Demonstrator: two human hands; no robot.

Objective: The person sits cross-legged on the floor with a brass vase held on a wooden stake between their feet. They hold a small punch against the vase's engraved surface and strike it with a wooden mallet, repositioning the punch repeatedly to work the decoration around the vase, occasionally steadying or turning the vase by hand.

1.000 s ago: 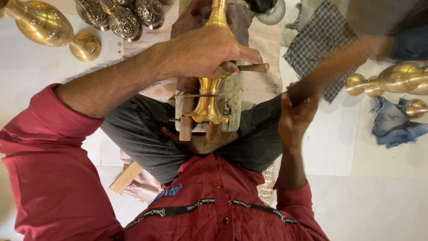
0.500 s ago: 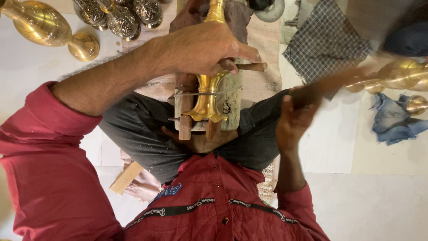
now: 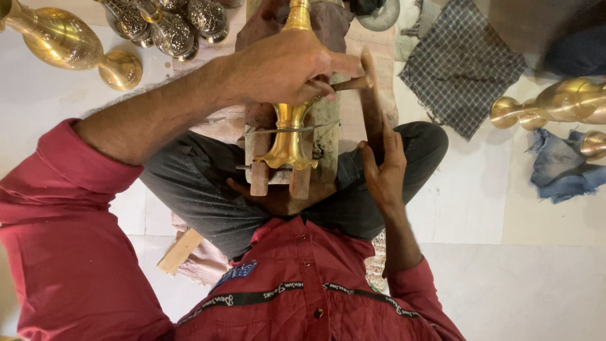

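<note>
Right hand [image 3: 382, 167] has swung its wooden mallet [image 3: 369, 95] down beside the brass vase [image 3: 290, 120], grip apparently closed on the handle | left hand [image 3: 284, 66] grips chisel [image 3: 347, 83] on vase.

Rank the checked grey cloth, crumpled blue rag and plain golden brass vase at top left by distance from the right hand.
1. Checked grey cloth, up-right of the right hand.
2. Crumpled blue rag, far right.
3. Plain golden brass vase, top left.

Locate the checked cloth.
Head view, upper right: the checked cloth lies flat on the floor, beyond the right hand and its wooden stick, left of a brass vase lying sideways.
</note>
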